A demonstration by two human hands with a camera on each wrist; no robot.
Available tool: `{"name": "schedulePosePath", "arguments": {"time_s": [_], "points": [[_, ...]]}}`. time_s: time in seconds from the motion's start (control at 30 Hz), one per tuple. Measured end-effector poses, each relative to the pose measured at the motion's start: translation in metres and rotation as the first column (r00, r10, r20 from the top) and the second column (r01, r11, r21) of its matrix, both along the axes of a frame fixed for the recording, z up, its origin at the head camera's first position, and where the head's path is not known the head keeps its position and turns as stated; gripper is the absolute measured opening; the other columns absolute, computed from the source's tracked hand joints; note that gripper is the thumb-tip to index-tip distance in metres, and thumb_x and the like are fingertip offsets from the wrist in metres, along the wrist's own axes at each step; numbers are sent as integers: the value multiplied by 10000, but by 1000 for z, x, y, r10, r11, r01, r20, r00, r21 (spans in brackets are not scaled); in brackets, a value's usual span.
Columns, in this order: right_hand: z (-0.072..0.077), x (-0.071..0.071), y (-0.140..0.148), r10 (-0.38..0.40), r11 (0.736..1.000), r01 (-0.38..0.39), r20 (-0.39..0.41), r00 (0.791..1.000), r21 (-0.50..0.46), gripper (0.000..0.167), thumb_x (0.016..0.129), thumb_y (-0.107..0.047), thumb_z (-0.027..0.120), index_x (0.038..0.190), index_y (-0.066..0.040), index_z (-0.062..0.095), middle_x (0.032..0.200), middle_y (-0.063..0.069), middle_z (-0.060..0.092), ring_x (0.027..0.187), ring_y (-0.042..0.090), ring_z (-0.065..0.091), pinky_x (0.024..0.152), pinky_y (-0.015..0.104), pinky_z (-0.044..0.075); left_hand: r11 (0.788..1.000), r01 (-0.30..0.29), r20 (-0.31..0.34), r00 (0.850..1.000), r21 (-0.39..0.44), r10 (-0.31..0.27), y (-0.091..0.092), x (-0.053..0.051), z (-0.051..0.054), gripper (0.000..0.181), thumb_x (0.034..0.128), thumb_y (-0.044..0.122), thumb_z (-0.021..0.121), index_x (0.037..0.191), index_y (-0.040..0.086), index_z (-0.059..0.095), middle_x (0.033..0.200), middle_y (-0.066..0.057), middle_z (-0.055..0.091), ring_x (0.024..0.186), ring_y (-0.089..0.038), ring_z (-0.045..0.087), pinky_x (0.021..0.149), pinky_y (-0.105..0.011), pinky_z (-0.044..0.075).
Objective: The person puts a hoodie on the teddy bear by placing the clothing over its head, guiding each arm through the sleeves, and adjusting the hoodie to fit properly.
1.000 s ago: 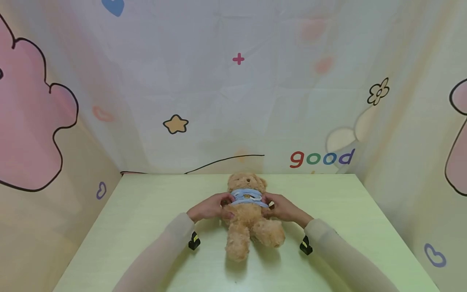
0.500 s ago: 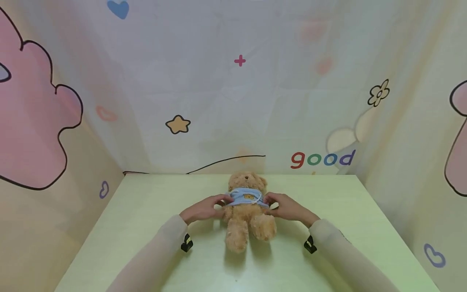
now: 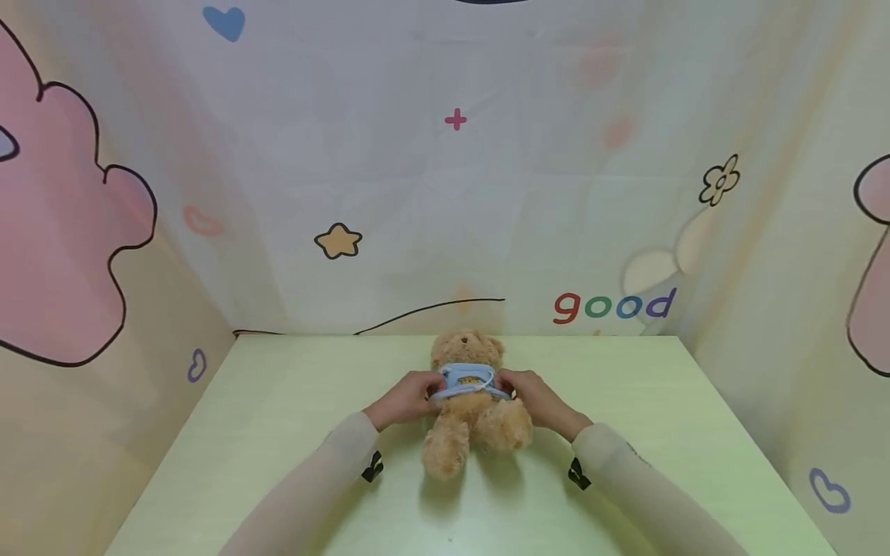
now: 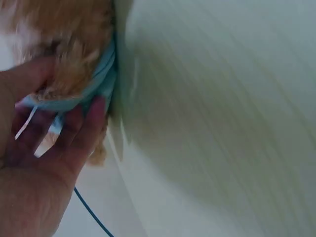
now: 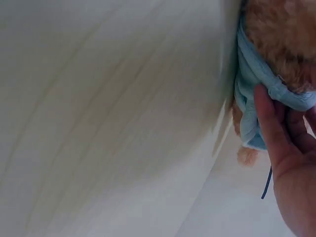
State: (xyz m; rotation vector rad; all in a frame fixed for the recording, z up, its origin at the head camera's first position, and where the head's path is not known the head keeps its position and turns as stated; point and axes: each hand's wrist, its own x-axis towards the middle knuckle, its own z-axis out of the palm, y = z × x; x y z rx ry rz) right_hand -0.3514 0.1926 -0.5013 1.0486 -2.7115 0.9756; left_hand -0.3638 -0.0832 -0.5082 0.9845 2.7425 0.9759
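Teddy bear (image 3: pixel 470 406), clamped at the sides of its blue shirt (image 3: pixel 467 374) by left grip (image 3: pixel 407 397) and right grip (image 3: pixel 539 397), could twist or slip loose if the two pull unevenly

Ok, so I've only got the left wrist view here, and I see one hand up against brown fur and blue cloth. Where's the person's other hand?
Observer: The head view shows the right hand on the opposite side of the teddy bear, its fingers against the blue shirt.
Operator: Got it. Which way does the bear's head point?
Observer: The head is at the end nearer the printed backdrop, away from the person.
Operator: And is there anything on the front of the shirt?
Observer: Yes, a small yellow-brown motif; it is too small to make out clearly.
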Motion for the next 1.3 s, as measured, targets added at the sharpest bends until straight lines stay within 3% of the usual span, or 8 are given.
{"name": "schedulePosePath", "arguments": {"time_s": [0.1,0.2,0.37,0.57,0.73,0.9,1.13,1.3], "points": [[-5,3,-7,-44,999,41,-92,995,-27,183,919,34,549,805,-102,508,684,-56,407,638,71,346,625,224,294,996,-78,-157,985,-43,71,6,4,0,246,790,-52,649,722,116,483,734,22,479,654,-107,386,600,-232,289],[-11,7,-15,-129,991,132,-187,974,2,228,944,-49,556,768,-156,459,648,-87,366,595,54,296,590,223,247,973,-218,-271,943,-72,191,11,8,-1,301,768,-76,628,675,120,420,660,30,426,599,-116,332,556,-249,246],[-14,13,-28,-249,949,301,-356,901,97,222,948,-232,618,797,-174,466,637,-60,538,536,82,365,510,236,260,917,-377,-324,890,-126,322,16,13,0,301,785,-27,652,685,149,430,623,29,444,553,-119,335,493,-255,253],[6,17,-29,-264,912,337,-297,918,233,219,872,-33,710,923,-122,517,830,37,626,570,172,500,491,302,351,934,-315,-216,937,-169,276,8,11,8,230,841,52,693,800,134,482,711,9,489,629,-133,405,544,-256,300],[18,9,-24,-226,882,318,-280,933,348,144,863,-35,712,884,-142,618,839,2,678,623,161,572,526,311,439,943,-255,-204,956,-214,212,2,8,11,200,872,86,687,849,140,495,765,18,497,676,-133,428,594,-257,330],[17,7,-24,-199,888,282,-250,948,363,98,855,-112,743,842,-162,659,807,8,708,655,191,599,564,355,456,943,-208,-239,960,-260,146,3,10,13,186,874,69,665,869,147,496,782,18,499,659,-128,417,581,-259,326],[13,9,-33,-294,831,410,-329,898,376,93,839,-57,735,877,-106,666,763,92,702,606,286,621,523,415,480,925,-197,-299,949,-324,97,5,15,16,163,898,92,667,927,160,523,826,5,562,647,-129,465,552,-265,363],[20,3,-33,-251,852,363,-314,916,378,84,896,-51,686,867,-115,640,702,78,668,542,214,571,490,346,428,932,-191,-253,961,-307,113,1,13,13,133,937,125,648,984,157,528,841,4,551,659,-131,459,570,-272,354]]}}
